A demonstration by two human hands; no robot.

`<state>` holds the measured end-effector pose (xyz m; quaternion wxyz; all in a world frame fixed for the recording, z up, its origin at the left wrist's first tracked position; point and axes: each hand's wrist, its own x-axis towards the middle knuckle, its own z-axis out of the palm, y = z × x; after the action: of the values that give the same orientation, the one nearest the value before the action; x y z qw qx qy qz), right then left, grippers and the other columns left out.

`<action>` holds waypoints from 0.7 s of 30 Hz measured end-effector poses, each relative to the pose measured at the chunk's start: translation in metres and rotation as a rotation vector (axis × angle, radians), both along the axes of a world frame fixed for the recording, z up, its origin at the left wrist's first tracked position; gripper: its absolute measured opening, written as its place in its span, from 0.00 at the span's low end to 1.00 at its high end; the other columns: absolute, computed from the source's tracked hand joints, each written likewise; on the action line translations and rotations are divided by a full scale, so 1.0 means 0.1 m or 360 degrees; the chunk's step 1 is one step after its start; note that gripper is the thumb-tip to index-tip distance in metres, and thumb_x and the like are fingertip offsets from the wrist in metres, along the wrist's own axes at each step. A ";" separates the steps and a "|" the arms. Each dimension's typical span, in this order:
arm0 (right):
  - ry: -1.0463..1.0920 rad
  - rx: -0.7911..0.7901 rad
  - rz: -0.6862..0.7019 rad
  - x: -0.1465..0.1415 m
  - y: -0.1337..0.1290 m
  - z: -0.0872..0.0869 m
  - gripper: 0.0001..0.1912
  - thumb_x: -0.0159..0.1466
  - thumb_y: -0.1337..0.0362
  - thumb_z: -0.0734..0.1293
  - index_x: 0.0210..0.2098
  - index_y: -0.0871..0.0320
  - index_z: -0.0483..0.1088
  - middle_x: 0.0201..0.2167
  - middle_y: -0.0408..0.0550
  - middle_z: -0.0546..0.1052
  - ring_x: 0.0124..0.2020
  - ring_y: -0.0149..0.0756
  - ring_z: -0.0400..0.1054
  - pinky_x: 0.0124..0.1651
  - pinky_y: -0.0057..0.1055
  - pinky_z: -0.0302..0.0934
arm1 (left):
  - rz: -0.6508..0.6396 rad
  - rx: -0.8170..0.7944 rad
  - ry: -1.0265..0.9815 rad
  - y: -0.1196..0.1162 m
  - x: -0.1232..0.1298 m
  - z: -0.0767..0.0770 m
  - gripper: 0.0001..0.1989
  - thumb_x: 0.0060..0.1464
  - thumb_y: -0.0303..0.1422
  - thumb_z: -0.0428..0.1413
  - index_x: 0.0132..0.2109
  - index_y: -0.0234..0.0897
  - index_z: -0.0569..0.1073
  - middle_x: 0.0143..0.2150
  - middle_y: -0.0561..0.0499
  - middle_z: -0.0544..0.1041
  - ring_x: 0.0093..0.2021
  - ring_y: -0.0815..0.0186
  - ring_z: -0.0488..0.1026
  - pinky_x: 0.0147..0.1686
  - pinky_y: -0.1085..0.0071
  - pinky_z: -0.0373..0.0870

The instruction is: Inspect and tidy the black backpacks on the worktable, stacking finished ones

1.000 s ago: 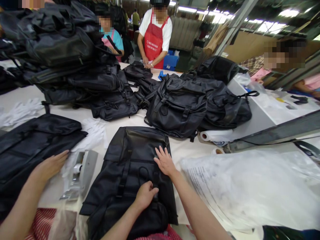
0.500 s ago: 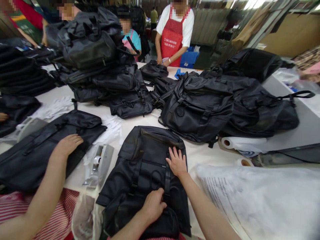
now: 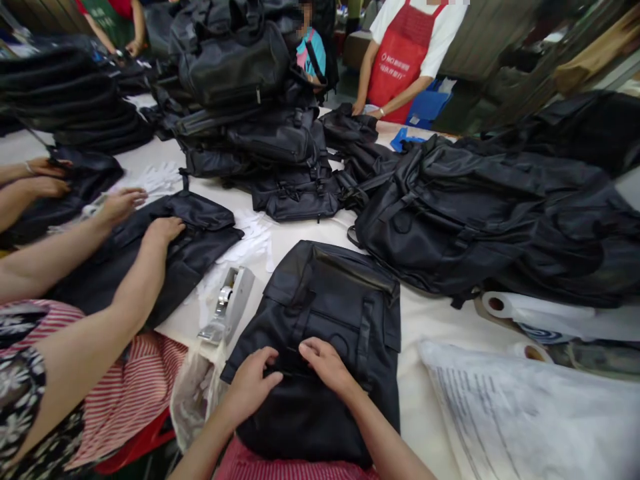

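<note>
A black backpack lies flat on the table in front of me, its bottom end nearest my body. My left hand rests over the left side of its lower part, thumb and fingers apart. On the front of the bag, close to a strap, is my right hand, its fingers stretched toward the left one. Neither hand visibly holds anything. A second strap runs down the right side of the front, beside a round raised mark. What lies under the fingertips is hidden.
A grey tape dispenser and a white cloth bag stand at the left. A co-worker's hands lie on another black bag. Piled backpacks fill the back. At the right are a clear plastic bag and white rolls.
My right hand has come down from the backpack's upper right to its middle. My left hand has moved left across the lower part. The bag's lower part now looks smoother. The view has shifted.
</note>
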<state>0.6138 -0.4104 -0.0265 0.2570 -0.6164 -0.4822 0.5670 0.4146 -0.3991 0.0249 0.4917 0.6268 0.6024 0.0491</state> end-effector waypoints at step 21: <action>0.0874 -0.0394 -0.0548 -0.23 -0.07 0.34 0.21 0.51 0.51 0.73 0.38 0.56 0.69 0.21 0.36 0.68 0.24 0.27 0.63 0.32 0.27 0.58 | -0.0140 0.0028 -0.0043 -0.11 0.09 0.28 0.16 0.47 0.30 0.51 0.45 0.38 0.71 0.46 0.47 0.76 0.49 0.59 0.71 0.51 0.66 0.63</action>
<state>0.5905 -0.4171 0.0074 0.3922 -0.5397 -0.2116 0.7142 0.4235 -0.4104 0.0527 0.4960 0.6562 0.5671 0.0412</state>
